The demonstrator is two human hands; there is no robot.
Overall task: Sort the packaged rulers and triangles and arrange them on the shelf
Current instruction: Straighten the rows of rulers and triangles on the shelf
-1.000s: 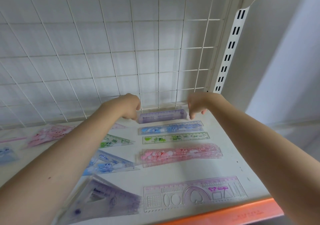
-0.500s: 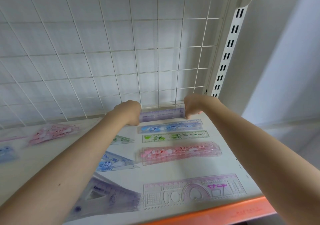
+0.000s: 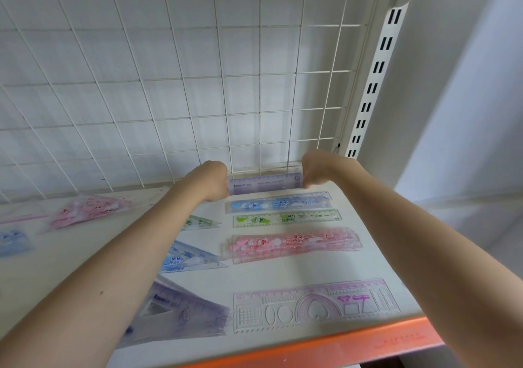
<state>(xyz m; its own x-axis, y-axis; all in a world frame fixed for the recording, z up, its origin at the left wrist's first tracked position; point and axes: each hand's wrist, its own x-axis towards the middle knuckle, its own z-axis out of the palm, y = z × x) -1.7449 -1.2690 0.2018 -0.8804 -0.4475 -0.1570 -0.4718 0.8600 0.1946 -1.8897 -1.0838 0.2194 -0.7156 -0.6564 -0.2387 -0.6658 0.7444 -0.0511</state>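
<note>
A purple packaged ruler stands on edge at the back of the white shelf, close to the wire grid. My left hand grips its left end and my right hand grips its right end. In front of it lie a blue ruler, a green ruler, a stack of pink rulers and a pink stencil ruler. Left of these are a green triangle, a blue triangle and purple triangles, partly hidden by my left arm.
Pink triangles and a blue pack lie at the shelf's left. A white wire grid backs the shelf, a slotted upright stands at right, and an orange strip edges the front.
Both hands have lifted the purple ruler slightly and set it closer to the wire grid. The camera has tilted up a little.
</note>
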